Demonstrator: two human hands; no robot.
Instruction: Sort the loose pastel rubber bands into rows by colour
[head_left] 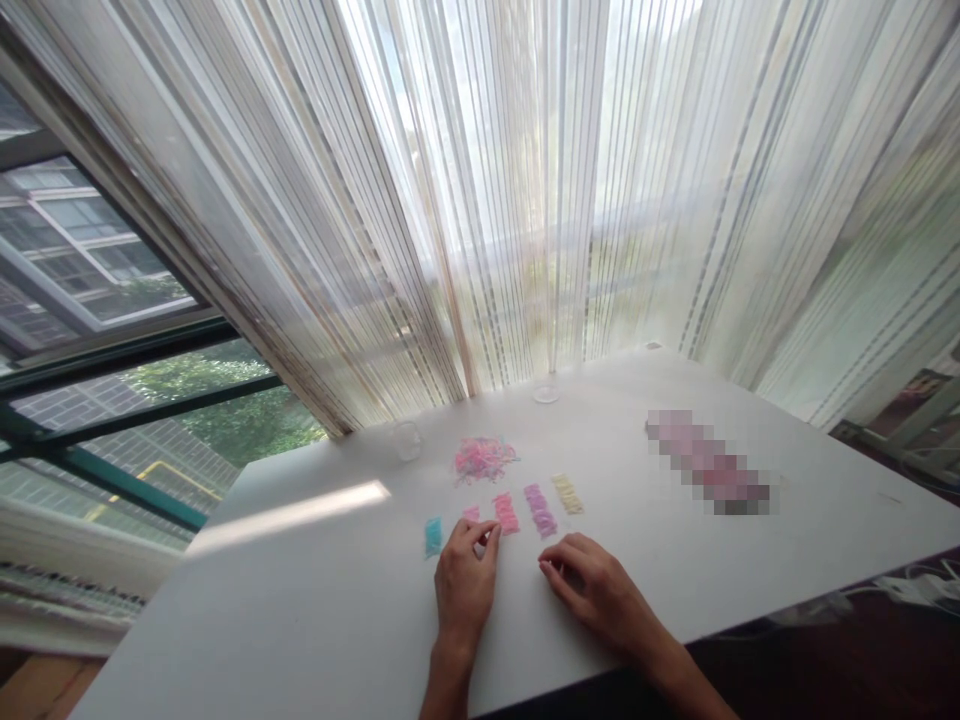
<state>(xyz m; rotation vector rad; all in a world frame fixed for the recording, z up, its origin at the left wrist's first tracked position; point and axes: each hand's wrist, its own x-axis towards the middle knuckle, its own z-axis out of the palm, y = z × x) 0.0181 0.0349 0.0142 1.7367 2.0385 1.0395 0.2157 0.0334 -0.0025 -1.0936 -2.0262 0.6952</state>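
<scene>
My left hand (pixel 466 572) is over the white table, thumb and fingertips pinched beside a light pink group (pixel 471 514) and a brighter pink group (pixel 506 514); what they hold, if anything, is too small to tell. My right hand (pixel 589 580) rests below the purple group (pixel 540 510), its fingers curled and the tips together, contents unclear. A teal group (pixel 433 537) lies left of my left hand, and a pale yellow group (pixel 568 494) right of the purple one. Behind them sits a loose pile of mixed pink, purple and blue thin pieces (pixel 484 459).
On the white table (pixel 315 600), a clear cup-like container (pixel 407 441) stands at the back left and a clear round dish (pixel 546 395) near the back edge. A blurred-out pinkish object (pixel 709 462) lies to the right. Striped sheer curtains (pixel 525 200) hang behind the table.
</scene>
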